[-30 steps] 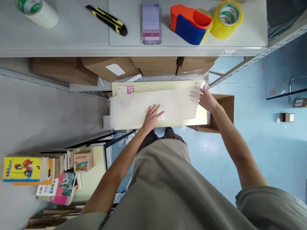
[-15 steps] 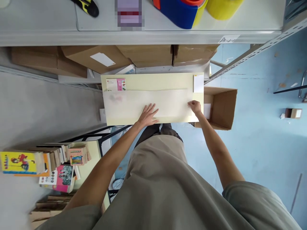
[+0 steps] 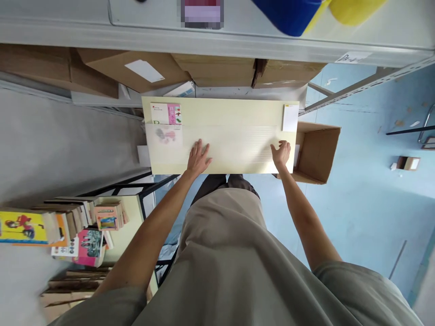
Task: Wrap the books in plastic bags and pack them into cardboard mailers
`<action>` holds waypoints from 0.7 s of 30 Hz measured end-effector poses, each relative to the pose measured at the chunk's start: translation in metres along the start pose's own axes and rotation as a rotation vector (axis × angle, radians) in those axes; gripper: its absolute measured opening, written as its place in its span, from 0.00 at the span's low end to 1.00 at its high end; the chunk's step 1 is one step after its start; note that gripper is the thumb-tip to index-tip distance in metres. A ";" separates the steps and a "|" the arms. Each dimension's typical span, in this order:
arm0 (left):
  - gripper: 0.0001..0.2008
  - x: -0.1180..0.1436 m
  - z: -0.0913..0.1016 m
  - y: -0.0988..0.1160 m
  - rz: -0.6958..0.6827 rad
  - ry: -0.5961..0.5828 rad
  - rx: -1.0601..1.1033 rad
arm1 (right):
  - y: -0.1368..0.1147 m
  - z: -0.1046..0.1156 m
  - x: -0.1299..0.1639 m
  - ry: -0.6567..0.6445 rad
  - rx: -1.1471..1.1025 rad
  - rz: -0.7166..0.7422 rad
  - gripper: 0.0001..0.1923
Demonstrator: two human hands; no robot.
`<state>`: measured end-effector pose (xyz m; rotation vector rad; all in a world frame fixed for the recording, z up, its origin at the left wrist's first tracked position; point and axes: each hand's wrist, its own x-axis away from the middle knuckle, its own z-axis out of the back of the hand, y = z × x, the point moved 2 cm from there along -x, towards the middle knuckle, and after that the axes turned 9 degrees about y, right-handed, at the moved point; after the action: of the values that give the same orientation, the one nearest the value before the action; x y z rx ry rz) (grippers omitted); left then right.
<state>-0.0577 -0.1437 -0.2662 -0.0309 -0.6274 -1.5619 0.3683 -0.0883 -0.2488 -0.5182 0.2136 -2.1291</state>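
Nearest us, our left hand (image 3: 198, 156) lay flat, fingers spread, on the translucent sheet (image 3: 234, 145), and our right hand (image 3: 282, 154) pressed its right end with fingers bent; neither grip closed on anything. The sheet covered the lower part of the pale yellow board (image 3: 231, 111), which lay level in front of us over the blue floor. We judged the sheet light, limp and slippery, best pinned by its ends, and the board stiff enough to lift by its edges. Beyond sat a pink booklet (image 3: 166, 113), a white note (image 3: 290, 117), then cardboard boxes (image 3: 217, 70) under the shelf (image 3: 170, 38).
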 end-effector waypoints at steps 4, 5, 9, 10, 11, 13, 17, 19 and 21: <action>0.41 0.002 -0.004 -0.003 -0.011 0.036 0.060 | -0.016 -0.013 0.024 -0.162 0.023 0.043 0.13; 0.41 0.001 -0.005 -0.003 -0.014 0.039 0.072 | -0.021 -0.017 0.028 -0.155 0.033 0.005 0.12; 0.39 -0.004 -0.001 -0.007 -0.002 0.029 0.125 | -0.067 -0.038 0.048 -0.088 -0.010 -0.026 0.11; 0.38 -0.007 0.001 -0.009 -0.002 0.026 0.149 | -0.085 -0.047 0.056 -0.123 -0.042 0.016 0.11; 0.36 -0.009 0.004 -0.013 -0.010 0.026 0.182 | -0.106 -0.058 0.065 -0.179 -0.074 0.063 0.11; 0.32 -0.016 0.012 -0.025 -0.045 0.049 0.277 | -0.153 -0.083 0.087 -0.315 -0.123 0.163 0.10; 0.28 -0.033 0.043 -0.070 0.027 0.216 0.439 | -0.247 -0.137 0.136 -0.529 -0.141 0.343 0.10; 0.26 -0.042 0.064 -0.100 0.166 0.304 0.440 | -0.284 -0.160 0.155 -0.590 -0.118 0.374 0.11; 0.24 -0.053 0.084 -0.129 0.290 0.364 0.412 | -0.311 -0.179 0.168 -0.636 -0.072 0.349 0.12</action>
<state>-0.2007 -0.0666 -0.2633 0.4445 -0.6119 -1.0999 -0.0263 -0.0544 -0.2567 -1.0831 0.0146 -1.5365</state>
